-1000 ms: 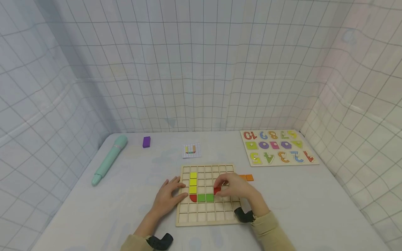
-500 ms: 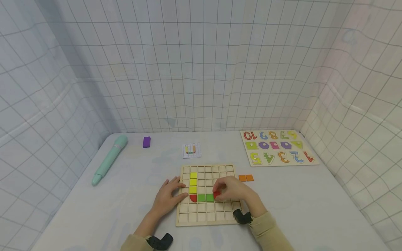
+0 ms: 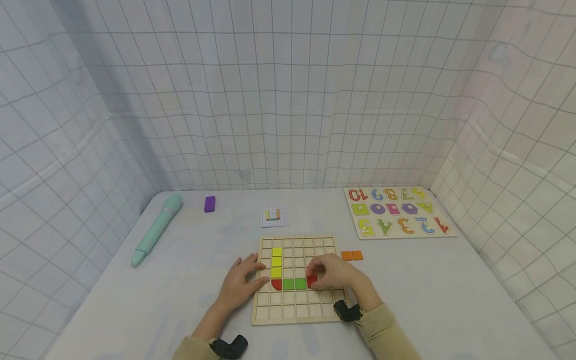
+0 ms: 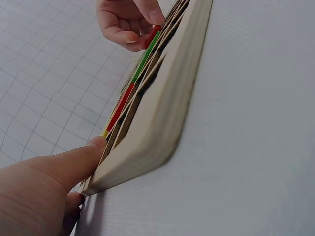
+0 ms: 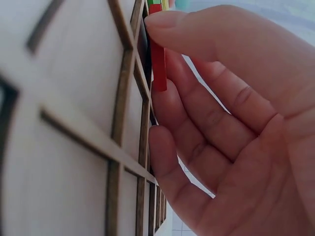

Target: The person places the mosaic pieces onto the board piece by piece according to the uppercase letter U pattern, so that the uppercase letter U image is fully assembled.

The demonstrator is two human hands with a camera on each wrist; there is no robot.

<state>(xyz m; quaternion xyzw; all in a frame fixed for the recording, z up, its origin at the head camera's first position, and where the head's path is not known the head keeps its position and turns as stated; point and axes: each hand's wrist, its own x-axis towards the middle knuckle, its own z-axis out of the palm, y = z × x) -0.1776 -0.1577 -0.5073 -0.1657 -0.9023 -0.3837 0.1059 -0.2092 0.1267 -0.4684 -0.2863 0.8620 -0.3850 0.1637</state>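
The wooden grid board (image 3: 288, 312) lies flat on the table. My left hand (image 3: 240, 285) rests at its left edge, thumb and fingertips touching the rim, as the left wrist view shows with the thumb (image 4: 74, 164). My right hand (image 3: 335, 272) pinches a red tile (image 5: 158, 64) between thumb and fingers, at the cell right of two green tiles (image 3: 294, 284). Part of that tile is covered by the fingers, and whether it sits fully down cannot be told. Left of the green tiles lies a round-cornered red tile (image 3: 276, 284), with yellow tiles (image 3: 276, 262) in a column above it.
Two orange tiles (image 3: 352, 255) lie right of the board. Behind it is a pattern card (image 3: 275, 216). A number-and-shape puzzle board (image 3: 400, 216) lies at back right. A purple block (image 3: 210, 204) and a mint-green stick-like object (image 3: 157, 230) are at left.
My right hand has moved slightly toward me with the red tile, bringing it level with the green row. The orange tiles have come into fuller view. My left hand stays put.
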